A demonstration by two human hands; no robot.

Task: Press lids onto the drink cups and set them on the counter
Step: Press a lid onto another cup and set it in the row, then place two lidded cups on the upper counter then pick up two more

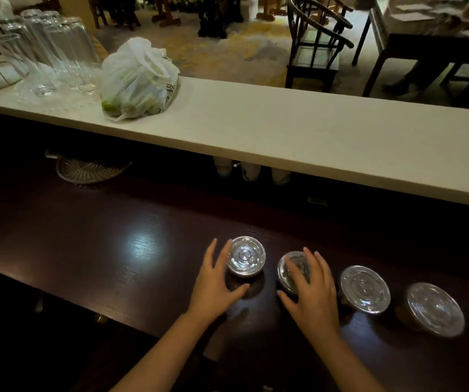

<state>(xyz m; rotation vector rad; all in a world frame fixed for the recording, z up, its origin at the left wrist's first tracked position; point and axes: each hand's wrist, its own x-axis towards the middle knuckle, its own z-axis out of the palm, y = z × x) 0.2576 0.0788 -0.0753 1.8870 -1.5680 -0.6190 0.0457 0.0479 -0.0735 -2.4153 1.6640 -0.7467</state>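
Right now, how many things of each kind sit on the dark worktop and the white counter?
Lidded cups on the dark worktop: 4
Plastic bags on the white counter: 1
Glass dishes on the worktop: 1
Upturned glasses at the counter's far left: blurred, cannot count
Total counted: 6

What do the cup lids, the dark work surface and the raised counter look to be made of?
The lids look like thin clear plastic, glossy: see-through, with moulded rings. The dark work surface seems varnished wood or veneer: grain lines show in a bright reflection. The raised counter is pale, smooth and matte, perhaps stone or a solid composite; I cannot tell which.
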